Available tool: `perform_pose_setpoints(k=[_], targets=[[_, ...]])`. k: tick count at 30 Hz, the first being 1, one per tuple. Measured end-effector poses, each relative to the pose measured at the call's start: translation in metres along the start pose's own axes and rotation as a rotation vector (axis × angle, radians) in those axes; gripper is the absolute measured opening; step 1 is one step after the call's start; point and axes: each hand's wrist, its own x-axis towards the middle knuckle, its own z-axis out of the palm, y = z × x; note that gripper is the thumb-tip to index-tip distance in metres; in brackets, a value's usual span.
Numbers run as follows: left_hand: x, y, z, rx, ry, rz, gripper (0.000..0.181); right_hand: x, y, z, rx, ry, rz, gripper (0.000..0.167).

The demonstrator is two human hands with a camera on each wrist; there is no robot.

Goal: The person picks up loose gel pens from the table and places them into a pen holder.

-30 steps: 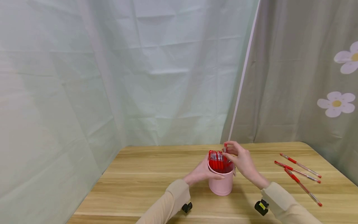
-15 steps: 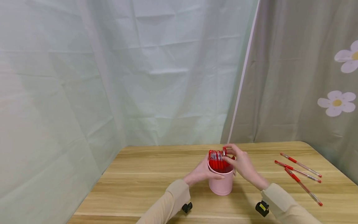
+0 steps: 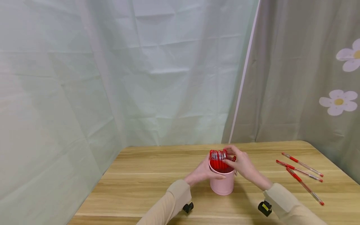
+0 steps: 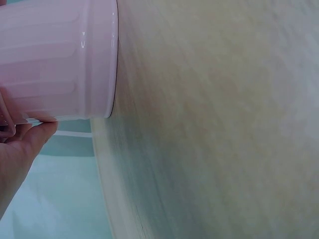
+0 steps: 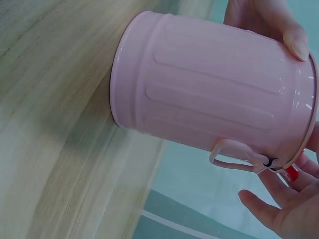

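Note:
A pink metal bucket (image 3: 222,186) with small side handles stands upright on the wooden table. Inside it, several red-capped gel pens (image 3: 217,161) lean together in a row, caps up. My left hand (image 3: 200,173) grips the bucket's left side near the rim, thumb across the front. Over the rim's right side, my right hand (image 3: 244,164) pinches a red gel pen (image 3: 225,153) by its cap at the row's right end. The right wrist view shows the bucket's ribbed wall (image 5: 214,89) and a bit of red (image 5: 290,173) by the right fingers; the pens' lower parts are hidden.
Three loose red gel pens lie on the table's right: a far one (image 3: 302,164), a middle one (image 3: 299,171) and a near one (image 3: 305,186). A pale curtain (image 3: 168,78) and a grey flowered curtain (image 3: 287,78) hang behind the table (image 3: 135,187).
My right hand has lowered the pinched pen and shifted it slightly left, against the row in the bucket. The left hand keeps its grip on the bucket.

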Motion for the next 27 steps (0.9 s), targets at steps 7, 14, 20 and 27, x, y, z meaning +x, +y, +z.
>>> perform_pose_setpoints(k=[7, 14, 20, 27], targets=[[0.000, 0.000, 0.000, 0.007, -0.001, -0.010, 0.075, -0.001, 0.002, -0.003, -0.005, -0.020, 0.006, 0.040], [0.001, 0.001, 0.000, 0.037, -0.001, 0.013, 0.078, -0.002, 0.007, -0.015, 0.016, 0.015, -0.013, 0.036], [0.001, 0.000, 0.000, 0.044, -0.010, 0.023, 0.078, -0.003, 0.009, -0.026, -0.002, 0.028, -0.002, 0.033], [-0.004, 0.013, 0.003, 0.014, -0.016, 0.047, 0.077, -0.006, 0.018, -0.040, -0.043, 0.031, 0.008, 0.037]])
